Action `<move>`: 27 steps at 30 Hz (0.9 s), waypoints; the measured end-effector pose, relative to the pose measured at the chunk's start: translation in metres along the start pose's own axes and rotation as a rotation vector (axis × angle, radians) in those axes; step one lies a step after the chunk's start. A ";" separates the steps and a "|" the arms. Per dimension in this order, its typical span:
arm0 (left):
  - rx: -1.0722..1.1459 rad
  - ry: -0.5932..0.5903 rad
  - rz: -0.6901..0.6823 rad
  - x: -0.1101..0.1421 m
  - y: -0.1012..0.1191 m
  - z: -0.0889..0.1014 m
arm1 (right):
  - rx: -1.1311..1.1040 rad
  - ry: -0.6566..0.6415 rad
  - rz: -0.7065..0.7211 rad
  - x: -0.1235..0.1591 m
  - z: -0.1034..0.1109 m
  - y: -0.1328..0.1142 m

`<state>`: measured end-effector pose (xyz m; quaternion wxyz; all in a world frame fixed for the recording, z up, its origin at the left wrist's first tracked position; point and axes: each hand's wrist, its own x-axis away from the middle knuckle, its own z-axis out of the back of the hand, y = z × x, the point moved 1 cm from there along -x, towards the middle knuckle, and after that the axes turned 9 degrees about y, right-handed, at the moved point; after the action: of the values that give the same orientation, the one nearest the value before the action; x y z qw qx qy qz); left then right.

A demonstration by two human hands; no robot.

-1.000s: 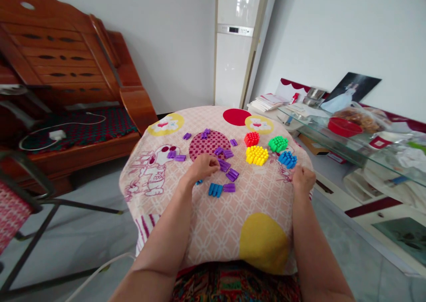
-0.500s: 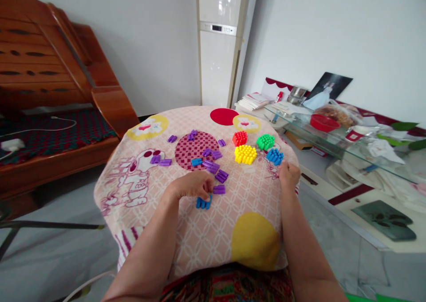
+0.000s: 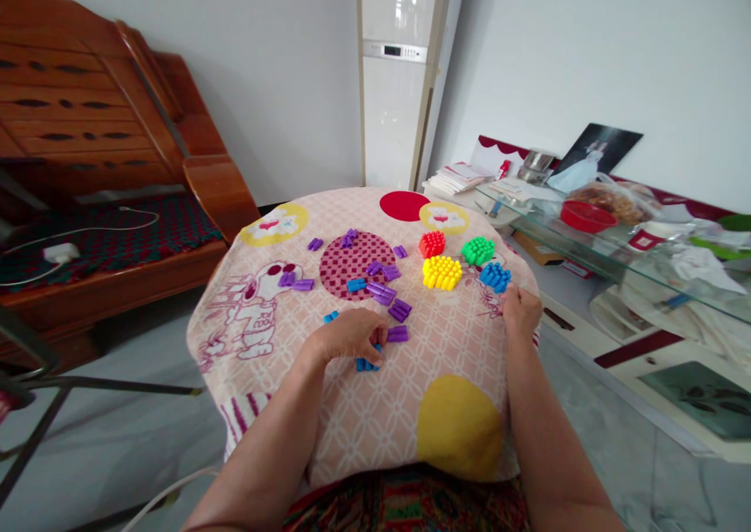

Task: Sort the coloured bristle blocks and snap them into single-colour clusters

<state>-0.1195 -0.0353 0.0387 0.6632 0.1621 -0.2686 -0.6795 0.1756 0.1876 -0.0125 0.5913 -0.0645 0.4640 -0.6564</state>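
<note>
My left hand (image 3: 355,336) is closed, with thumb and fingertips pinched at small blue plastic pieces (image 3: 367,365) near the middle of the cloth-covered table. Its fingers hide part of them. Another blue piece (image 3: 332,316) lies just behind that hand, and a further one sits on the checkered circle. Purple pieces (image 3: 397,334), several in all, are scattered beyond and to the left. At the table's right side rests my right hand (image 3: 521,310), its fingers curled; whether anything is inside is hidden. Just beyond it is a blue cluster (image 3: 496,278) of small pieces, beside yellow (image 3: 442,272), green (image 3: 478,249) and red (image 3: 432,243) clusters.
A patterned tablecloth (image 3: 352,430) covers the round table. To the right stands a glass shelf (image 3: 634,262) with a red bowl (image 3: 587,216), papers and a photo. A wooden bench (image 3: 205,184) is at the left, and a tall white appliance (image 3: 390,117) stands behind.
The view has shifted slightly, so everything appears a little farther right. My left fingers have moved slightly at the blue pieces; a blue piece behind that hand now shows. My right hand stays put.
</note>
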 end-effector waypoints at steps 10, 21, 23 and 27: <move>0.603 0.238 0.005 -0.020 -0.016 -0.010 | -0.318 -0.218 0.364 0.056 0.024 -0.049; 0.788 0.400 0.056 -0.027 0.003 -0.023 | -0.612 -0.524 0.827 0.154 0.014 -0.100; 0.776 0.386 0.052 -0.028 0.006 -0.024 | -0.629 -0.499 0.839 0.149 0.017 -0.099; 0.761 0.385 0.039 -0.029 0.008 -0.025 | -0.649 -0.517 0.831 0.146 0.022 -0.098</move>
<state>-0.0967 -0.0097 0.0198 0.6068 0.5139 -0.3746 -0.4768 0.0767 0.0411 -0.0011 0.8431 -0.2129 0.4682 -0.1569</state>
